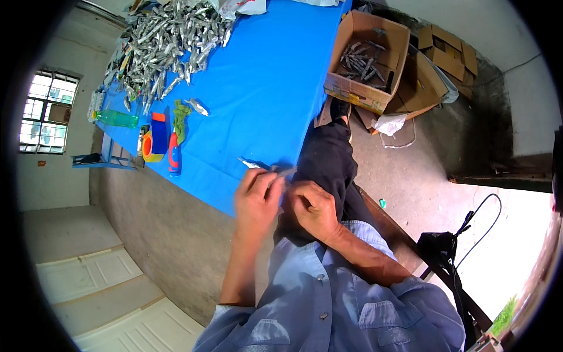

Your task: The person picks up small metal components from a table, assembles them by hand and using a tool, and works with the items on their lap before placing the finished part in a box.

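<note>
My left hand [256, 198] is at the near edge of the blue-covered table [258, 82], its fingers bent together and smeared by motion. Close beside it, over my lap, my right hand [314, 209] has its fingers curled in. A blurred greyish scrap [286, 172] shows at the left fingertips, too smeared to name. Just beyond the left hand, a small slim silvery piece [250, 163] lies on the blue cover. What the right fingers hold, if anything, is hidden.
A large heap of slim silvery pieces [170, 44] covers the far left. Nearer lie a green bottle [117, 118], tape rolls [153, 146], a red-and-blue handled tool [174, 154] and a green cloth [180, 120]. An open cardboard box [366, 94] with similar pieces stands right of the table.
</note>
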`<action>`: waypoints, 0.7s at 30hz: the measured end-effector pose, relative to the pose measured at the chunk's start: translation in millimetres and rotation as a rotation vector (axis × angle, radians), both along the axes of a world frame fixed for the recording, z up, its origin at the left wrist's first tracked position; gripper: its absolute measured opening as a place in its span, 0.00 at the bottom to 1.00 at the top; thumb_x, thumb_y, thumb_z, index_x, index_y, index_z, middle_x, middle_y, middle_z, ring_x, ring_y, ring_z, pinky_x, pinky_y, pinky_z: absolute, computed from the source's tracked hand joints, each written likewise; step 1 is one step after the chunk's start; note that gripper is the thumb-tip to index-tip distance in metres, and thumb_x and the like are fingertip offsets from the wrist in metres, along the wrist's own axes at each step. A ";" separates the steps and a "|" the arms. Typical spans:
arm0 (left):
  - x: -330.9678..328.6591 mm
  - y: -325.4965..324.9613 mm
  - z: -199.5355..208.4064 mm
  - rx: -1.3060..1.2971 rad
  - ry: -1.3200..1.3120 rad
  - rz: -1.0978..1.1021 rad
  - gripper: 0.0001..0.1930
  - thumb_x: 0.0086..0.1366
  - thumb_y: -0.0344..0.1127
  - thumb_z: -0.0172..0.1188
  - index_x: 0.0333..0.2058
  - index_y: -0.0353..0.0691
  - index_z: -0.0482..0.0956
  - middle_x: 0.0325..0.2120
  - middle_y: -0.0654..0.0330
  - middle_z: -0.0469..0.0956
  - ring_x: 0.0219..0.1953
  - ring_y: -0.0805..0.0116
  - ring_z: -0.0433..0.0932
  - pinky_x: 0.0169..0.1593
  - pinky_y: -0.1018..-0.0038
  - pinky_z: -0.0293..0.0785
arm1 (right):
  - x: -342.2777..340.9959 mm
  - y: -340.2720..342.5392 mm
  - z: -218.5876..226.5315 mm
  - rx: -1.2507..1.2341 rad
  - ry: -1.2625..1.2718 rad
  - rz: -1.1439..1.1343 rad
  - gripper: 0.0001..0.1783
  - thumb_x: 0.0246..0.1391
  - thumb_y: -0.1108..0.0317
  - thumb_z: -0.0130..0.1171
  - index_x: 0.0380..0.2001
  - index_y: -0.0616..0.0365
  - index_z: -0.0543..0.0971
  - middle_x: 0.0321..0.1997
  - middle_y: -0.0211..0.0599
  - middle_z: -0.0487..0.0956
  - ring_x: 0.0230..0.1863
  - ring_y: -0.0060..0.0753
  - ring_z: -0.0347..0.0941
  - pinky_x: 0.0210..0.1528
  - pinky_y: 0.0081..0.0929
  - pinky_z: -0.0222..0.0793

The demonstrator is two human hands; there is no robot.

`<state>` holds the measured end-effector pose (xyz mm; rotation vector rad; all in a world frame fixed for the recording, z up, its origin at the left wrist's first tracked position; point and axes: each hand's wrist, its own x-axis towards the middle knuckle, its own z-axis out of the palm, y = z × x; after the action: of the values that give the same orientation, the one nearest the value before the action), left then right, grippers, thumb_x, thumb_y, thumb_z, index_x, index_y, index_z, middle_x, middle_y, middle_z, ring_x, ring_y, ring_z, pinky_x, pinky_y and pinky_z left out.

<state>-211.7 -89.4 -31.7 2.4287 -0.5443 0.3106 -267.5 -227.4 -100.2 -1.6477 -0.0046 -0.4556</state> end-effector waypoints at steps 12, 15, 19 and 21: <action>35.3 38.0 -4.8 0.047 -0.086 0.158 0.05 0.65 0.28 0.69 0.37 0.33 0.84 0.35 0.53 0.82 0.30 0.57 0.82 0.32 0.64 0.78 | -0.7 2.8 1.5 0.027 -0.028 -0.008 0.07 0.53 0.85 0.65 0.35 0.64 0.81 0.36 0.44 0.84 0.38 0.38 0.84 0.41 0.29 0.79; 33.1 38.5 -7.4 0.038 -0.100 0.174 0.06 0.66 0.28 0.69 0.38 0.33 0.84 0.35 0.53 0.82 0.31 0.57 0.83 0.32 0.64 0.78 | -4.1 2.8 10.4 0.113 0.088 0.040 0.09 0.57 0.82 0.65 0.41 0.64 0.79 0.36 0.42 0.84 0.35 0.27 0.83 0.37 0.26 0.78; 28.1 38.5 -8.5 0.024 -0.069 0.182 0.06 0.66 0.28 0.69 0.39 0.32 0.84 0.36 0.53 0.82 0.32 0.57 0.82 0.33 0.65 0.78 | -5.6 1.0 15.5 0.228 0.215 0.102 0.16 0.62 0.79 0.64 0.51 0.65 0.74 0.39 0.41 0.84 0.35 0.22 0.82 0.34 0.23 0.79; 26.0 37.7 -9.8 0.000 -0.069 0.187 0.06 0.67 0.28 0.69 0.39 0.32 0.83 0.36 0.52 0.81 0.34 0.57 0.81 0.36 0.65 0.76 | -3.2 3.8 10.5 0.320 0.240 0.085 0.17 0.63 0.78 0.62 0.52 0.66 0.71 0.38 0.41 0.84 0.36 0.22 0.83 0.35 0.23 0.79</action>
<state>-185.7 -51.7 -41.5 2.4811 -0.3468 0.4736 -270.7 -223.6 -89.7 -1.3716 0.1678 -0.1802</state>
